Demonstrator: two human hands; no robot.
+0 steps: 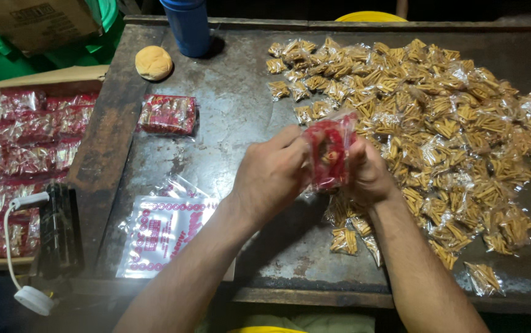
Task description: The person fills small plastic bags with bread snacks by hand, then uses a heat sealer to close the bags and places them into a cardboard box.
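Note:
Both hands meet over the middle of a dark metal table [240,105]. My left hand [273,174] and my right hand [370,177] grip a clear plastic bag with red print [330,151] between them, held upright above the table. What is inside the bag is blurred. Directly under and to the right of my hands spreads a big heap of small clear packets of yellow-brown snack sticks [438,129]. A stack of flat empty bags with red print [160,234] lies by my left forearm.
A filled red packet [168,115] lies at the table's left. A bun [153,62] and a blue cup [187,26] stand at the back. A cardboard box [56,79] of red packets sits to the left, with a dark device and white cord [56,228].

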